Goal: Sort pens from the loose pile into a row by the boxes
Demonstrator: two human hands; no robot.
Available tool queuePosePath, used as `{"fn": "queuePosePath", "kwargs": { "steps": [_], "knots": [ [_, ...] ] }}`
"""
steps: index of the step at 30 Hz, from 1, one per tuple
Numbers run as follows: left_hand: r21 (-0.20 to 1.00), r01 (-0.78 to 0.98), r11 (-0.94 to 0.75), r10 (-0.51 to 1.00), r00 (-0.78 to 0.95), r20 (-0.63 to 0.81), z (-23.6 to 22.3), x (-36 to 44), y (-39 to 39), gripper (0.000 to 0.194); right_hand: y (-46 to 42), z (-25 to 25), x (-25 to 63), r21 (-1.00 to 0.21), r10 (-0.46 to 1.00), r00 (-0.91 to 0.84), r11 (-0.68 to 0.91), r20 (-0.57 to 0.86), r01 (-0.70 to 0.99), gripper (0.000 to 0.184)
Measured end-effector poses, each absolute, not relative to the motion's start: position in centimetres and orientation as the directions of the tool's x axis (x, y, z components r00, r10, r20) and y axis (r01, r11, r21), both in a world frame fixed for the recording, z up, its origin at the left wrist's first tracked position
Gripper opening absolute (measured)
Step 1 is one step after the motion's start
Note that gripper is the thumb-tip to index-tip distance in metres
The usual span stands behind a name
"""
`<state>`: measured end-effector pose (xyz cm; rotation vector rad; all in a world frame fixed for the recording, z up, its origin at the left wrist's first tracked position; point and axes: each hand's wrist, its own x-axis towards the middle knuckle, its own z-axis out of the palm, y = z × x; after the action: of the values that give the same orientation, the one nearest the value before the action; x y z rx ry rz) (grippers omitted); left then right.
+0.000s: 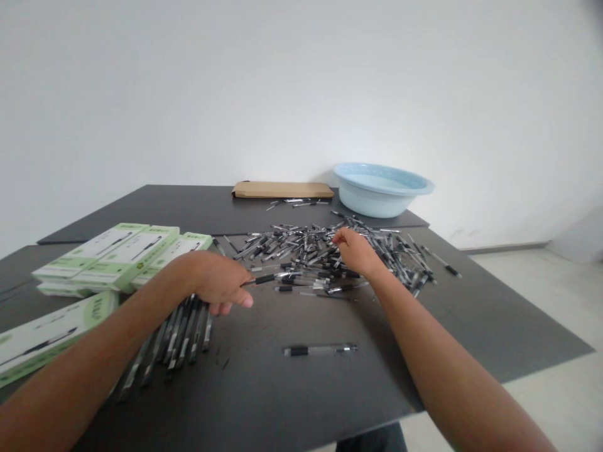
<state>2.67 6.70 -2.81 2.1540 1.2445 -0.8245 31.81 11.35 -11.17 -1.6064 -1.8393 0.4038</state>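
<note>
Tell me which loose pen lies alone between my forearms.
The pen lying crosswise, black part leftward, on bare table; nearby pens are heaped, bunched or in the left hand.

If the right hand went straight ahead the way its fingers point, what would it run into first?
Most likely the loose heap of pens: the fingers of the right hand point forward and leftward over it. Whether they already touch some pens is hard to tell at this depth.

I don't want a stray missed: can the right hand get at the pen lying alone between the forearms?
Probably yes. Between the right hand and the lone pen are only low-lying loose pens, then bare tabletop; nothing covers it.
</note>
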Motion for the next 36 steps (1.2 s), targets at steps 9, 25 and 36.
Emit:
{"fn": "queuePosePath", "kwargs": {
  "steps": [9,25,36],
  "knots": [
    [0.119,0.881,-0.458,0.575,0.396,-0.716,-2.7,2.9,6.6,0.03,12.3,-12.3,32.9,-0.377,0.973,-0.187,0.226,0.138,0.898,0.024],
    [0.044,0.885,-0.464,0.604,0.352,-0.715,-3.0,3.3,6.4,0.031,11.1,-10.4,32.3,-0.323,0.955,-0.082,0.176,0.286,0.93,0.024],
    [0.039,0.877,-0.48,0.611,0.366,-0.702,-2.9,3.7,6.0,0.036,12.4,-11.3,30.9,-0.196,0.959,-0.16,0.208,0.236,0.958,0.021]
  ]
}}
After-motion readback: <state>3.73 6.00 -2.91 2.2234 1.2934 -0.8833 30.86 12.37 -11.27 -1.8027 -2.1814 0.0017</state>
